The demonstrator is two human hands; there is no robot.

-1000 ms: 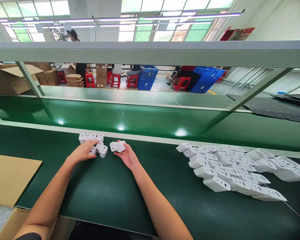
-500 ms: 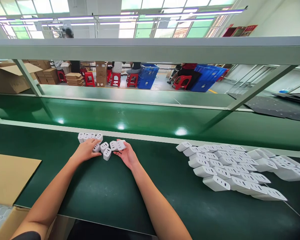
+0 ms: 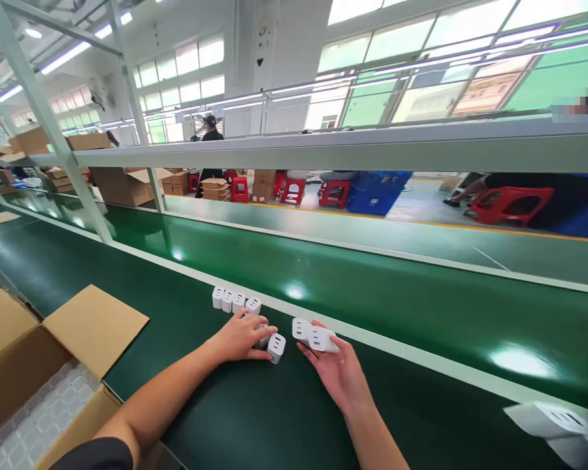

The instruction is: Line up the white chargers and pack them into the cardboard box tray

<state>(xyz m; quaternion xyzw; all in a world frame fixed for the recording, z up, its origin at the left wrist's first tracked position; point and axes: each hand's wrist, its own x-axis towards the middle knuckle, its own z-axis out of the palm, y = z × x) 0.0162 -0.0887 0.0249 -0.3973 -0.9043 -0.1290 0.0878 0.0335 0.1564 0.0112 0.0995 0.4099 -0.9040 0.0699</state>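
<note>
At the far edge of the smooth dark green table (image 3: 235, 411), the right hand (image 3: 340, 371) pinches two white, rounded plastic blocks with slotted ends (image 3: 322, 339) side by side, presumably so one grasp controls both. Just left, the left hand (image 3: 240, 337) curls over more slotted white blocks (image 3: 276, 348), its grip unclear, seemingly steadying them near four similar upright blocks (image 3: 227, 301).

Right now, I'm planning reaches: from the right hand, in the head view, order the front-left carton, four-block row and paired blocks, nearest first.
1. Paired blocks, at the right hand.
2. Four-block row, leftward.
3. Front-left carton, well left.
</note>
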